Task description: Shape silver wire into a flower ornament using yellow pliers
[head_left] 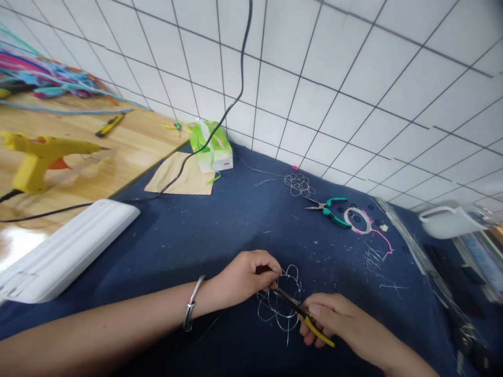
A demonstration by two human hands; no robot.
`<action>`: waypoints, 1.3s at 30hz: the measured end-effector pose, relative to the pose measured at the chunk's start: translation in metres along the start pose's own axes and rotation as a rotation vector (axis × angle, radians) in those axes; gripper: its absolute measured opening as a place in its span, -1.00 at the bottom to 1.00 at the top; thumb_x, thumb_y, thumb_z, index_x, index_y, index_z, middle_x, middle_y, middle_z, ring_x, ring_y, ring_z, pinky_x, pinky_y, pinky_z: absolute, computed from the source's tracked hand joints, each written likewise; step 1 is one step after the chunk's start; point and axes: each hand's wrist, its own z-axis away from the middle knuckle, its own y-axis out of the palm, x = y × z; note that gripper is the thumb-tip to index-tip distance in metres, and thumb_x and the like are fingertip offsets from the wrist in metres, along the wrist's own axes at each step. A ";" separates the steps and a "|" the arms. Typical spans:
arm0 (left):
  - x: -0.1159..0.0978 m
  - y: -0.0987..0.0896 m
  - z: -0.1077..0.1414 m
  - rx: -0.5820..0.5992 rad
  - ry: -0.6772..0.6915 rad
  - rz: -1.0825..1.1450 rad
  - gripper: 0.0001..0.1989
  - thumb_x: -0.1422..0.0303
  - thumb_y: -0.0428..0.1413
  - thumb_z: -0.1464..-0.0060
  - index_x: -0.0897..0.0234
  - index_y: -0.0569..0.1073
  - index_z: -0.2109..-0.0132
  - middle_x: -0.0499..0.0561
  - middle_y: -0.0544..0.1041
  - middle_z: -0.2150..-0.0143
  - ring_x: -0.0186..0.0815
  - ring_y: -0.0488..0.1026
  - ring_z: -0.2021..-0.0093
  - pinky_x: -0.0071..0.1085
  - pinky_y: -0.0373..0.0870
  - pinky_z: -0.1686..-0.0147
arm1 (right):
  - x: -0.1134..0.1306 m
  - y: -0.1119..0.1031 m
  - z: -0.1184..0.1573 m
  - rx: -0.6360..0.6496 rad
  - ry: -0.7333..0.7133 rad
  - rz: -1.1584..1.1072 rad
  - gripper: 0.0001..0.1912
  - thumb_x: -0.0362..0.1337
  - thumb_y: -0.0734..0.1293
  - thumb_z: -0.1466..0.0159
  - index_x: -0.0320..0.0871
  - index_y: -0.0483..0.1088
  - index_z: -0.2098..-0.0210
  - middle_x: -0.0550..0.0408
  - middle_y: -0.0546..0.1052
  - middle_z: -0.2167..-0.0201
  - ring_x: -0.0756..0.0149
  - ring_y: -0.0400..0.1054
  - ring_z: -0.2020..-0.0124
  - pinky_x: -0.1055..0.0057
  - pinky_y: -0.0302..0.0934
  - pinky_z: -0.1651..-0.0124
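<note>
Thin silver wire bent into a ring of loops (288,314) hangs between my two hands. My left hand (251,275), with a silver bangle at its wrist, pinches the upper left side of this wire flower. In my right hand (332,319) is a pair of pliers (314,330) with a yellow handle and dark jaws. The jaws point up and left into the wire loops, close to my left fingertips. Whether they grip a wire strand is too small to tell.
Beyond my hands lie a second looped wire flower (299,184), teal-handled needle-nose pliers (328,209) and a white ring-shaped spool (357,220). A white power strip (74,251), yellow glue gun (43,157), craft knife (110,125) and green tissue pack (212,144) are leftward. A black cable (236,99) hangs across.
</note>
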 end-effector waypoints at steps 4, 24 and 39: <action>0.003 0.000 -0.001 -0.012 0.008 -0.012 -0.88 0.40 0.00 -0.05 0.31 0.42 0.33 -0.02 0.45 0.35 -0.42 0.42 0.44 -0.51 0.38 0.44 | -0.006 -0.001 0.003 0.014 -0.027 -0.045 -0.58 -0.02 0.08 -0.28 -0.22 0.37 0.27 0.01 0.49 0.33 0.35 0.41 0.35 0.38 0.26 0.28; -0.001 -0.001 -0.002 0.033 -0.041 0.007 -0.87 0.40 0.00 -0.05 0.33 0.42 0.33 -0.02 0.44 0.33 -0.41 0.43 0.43 -0.49 0.41 0.43 | -0.008 0.000 -0.005 -0.114 0.010 -0.048 -0.57 0.00 0.06 -0.28 -0.23 0.34 0.32 0.00 0.47 0.36 0.32 0.41 0.38 0.39 0.28 0.35; -0.007 -0.003 -0.003 0.085 -0.102 0.081 -0.88 0.41 0.01 -0.05 0.37 0.40 0.35 -0.01 0.44 0.39 -0.38 0.45 0.41 -0.43 0.43 0.39 | -0.014 -0.004 -0.011 -0.043 0.048 -0.255 -0.60 -0.04 0.10 -0.27 -0.25 0.33 0.29 -0.03 0.48 0.42 0.32 0.42 0.49 0.41 0.25 0.46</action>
